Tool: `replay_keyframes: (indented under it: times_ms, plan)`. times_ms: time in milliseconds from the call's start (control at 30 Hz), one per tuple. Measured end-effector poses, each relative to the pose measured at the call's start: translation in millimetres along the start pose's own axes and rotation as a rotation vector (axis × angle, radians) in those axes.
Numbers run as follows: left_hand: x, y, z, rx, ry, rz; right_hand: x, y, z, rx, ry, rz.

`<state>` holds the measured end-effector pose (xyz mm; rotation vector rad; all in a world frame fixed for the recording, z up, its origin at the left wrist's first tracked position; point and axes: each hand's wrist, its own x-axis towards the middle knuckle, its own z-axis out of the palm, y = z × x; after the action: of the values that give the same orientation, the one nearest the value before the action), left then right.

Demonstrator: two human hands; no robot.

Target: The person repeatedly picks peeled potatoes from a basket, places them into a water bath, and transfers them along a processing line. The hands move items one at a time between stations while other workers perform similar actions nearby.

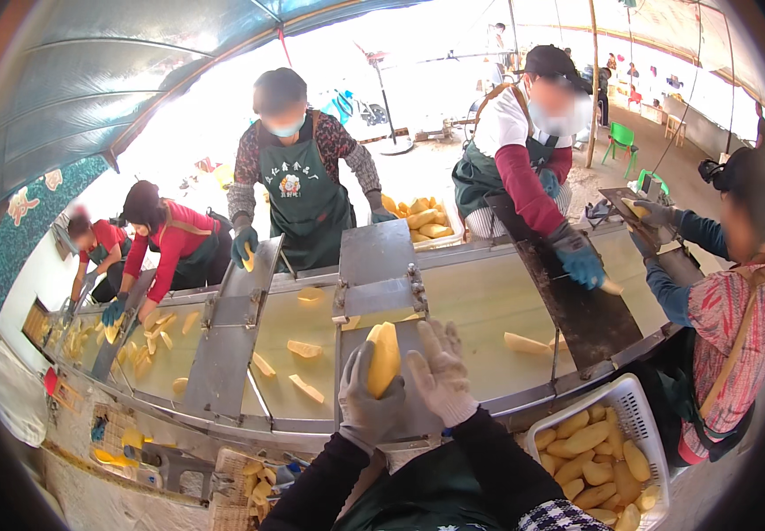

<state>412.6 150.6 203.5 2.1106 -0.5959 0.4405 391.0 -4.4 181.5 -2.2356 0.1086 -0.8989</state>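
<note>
My left hand (370,401), in a grey glove, grips a whole peeled yellow fruit or root (384,358), held upright with its tip away from me. To its right, my right hand (442,373) wears a white knit glove and holds nothing; its fingers are spread and the palm faces the yellow piece. Both hands are over a metal slicing board (377,255) that spans a long trough. A yellow slice (351,323) shows at the board's crossbar, partly hidden behind my left hand and the piece.
Water fills the metal trough (488,292), with cut slices (304,348) in it. A white crate (651,425) of peeled pieces stands at my right. Co-workers use other boards opposite and at both sides; one gloved hand (580,265) reaches over the dark board (594,318).
</note>
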Motion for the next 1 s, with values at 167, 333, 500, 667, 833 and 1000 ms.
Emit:
replay_keyframes:
  times_ms: [167,333,500,667,833,1000]
  plan:
    - [37,-53,34,0.415,-0.085,0.109,12,50,11,-0.1,-0.452,0.268]
    - [87,-57,48,0.407,-0.131,0.089,13,48,18,0.287,-0.266,0.525]
    - [125,-96,90,0.255,0.068,0.223,0,74,35,0.461,-0.291,0.504]
    - [185,-110,117,0.467,-0.011,-0.065,9,44,20,0.56,-0.313,0.598]
    - [182,-107,105,0.464,-0.165,-0.107,14,33,10,0.358,-0.32,0.499]
    - [85,-54,75,0.277,-0.084,0.129,17,44,4,0.345,-0.319,0.604]
